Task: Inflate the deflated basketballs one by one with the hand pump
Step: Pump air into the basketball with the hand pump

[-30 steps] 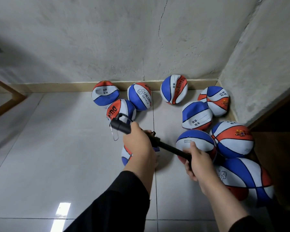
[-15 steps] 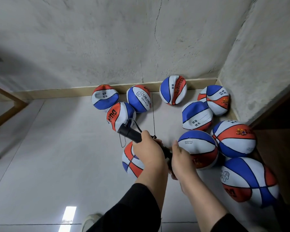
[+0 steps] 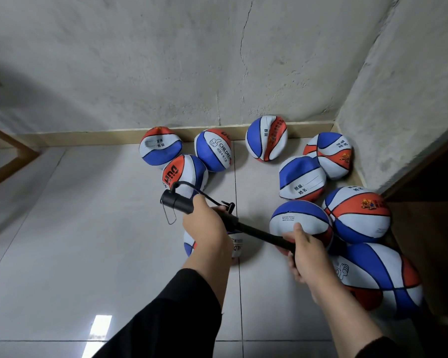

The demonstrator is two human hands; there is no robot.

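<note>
Pump (image 3: 256, 232) drawn out again, basketballs (image 3: 357, 215) crowding right

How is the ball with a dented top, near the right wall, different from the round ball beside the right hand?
The dented ball is caved in and creased; the round ball looks full and smooth. The dented ball lies farther back; the round one sits by the right hand. Both are blue, white and red.
</note>
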